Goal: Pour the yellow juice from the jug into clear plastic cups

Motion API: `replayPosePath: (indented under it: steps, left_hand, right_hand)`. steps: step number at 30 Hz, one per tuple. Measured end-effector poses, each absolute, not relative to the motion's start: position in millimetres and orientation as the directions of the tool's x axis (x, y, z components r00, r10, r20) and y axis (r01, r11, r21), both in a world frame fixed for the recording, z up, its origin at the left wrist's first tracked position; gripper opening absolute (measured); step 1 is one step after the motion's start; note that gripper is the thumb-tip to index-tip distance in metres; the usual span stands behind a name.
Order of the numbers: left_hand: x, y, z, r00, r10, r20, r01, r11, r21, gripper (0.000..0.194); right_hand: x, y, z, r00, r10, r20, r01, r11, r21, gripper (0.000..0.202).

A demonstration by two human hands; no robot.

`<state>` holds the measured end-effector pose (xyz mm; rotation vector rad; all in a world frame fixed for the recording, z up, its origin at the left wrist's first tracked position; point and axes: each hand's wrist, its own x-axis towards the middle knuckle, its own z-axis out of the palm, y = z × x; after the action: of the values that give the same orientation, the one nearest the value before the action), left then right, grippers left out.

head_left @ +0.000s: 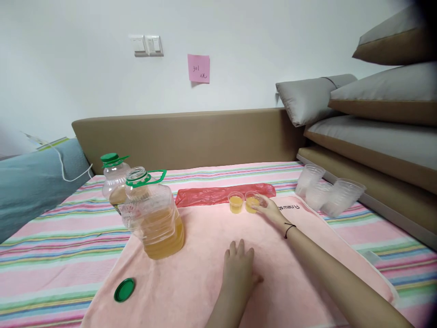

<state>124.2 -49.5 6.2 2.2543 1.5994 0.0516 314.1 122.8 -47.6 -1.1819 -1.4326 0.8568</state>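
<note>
My right hand has its fingers around the right side of a small clear plastic cup of yellow liquid, which stands on the pink towel. A second cup with the same liquid is just left of it. Nearer to me, my left hand rests over the towel with its fingers apart and nothing in it. To the left stands an uncapped plastic jug, about half full of yellow-brown liquid, with a green handle. Its round green cap lies on the towel in front.
Behind the open jug stands another jug with a green cap on. A red plastic bag stretches behind the cups. Stacks of clear cups lie at the right, beside piled cushions. A brown headboard closes off the back.
</note>
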Motion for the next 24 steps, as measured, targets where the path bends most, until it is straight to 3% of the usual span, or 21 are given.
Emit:
replayPosePath:
  steps: [14,21,24]
  left_hand:
    - [125.4,-49.8,8.2,0.345,0.919,-0.190,0.910,-0.279,0.306,0.067]
    - [130.1,-48.8,12.4,0.331,0.920,-0.209,0.928,-0.277,0.250,0.066]
    - [131.0,-49.2,13.9,0.330,0.924,-0.194,0.932,-0.287,0.223,0.064]
  right_hand:
    - [312.7,123.5,-47.9,-0.010,0.975,0.220,0.100,0.220,-0.970,0.065]
    - [316.7,115.3,-48.8,0.084,0.968,0.236,0.174,0.219,-0.960,0.080]
    - [327.5,104.0,-55.0,0.152,0.953,0.264,0.265,0.218,-0.939,0.076]
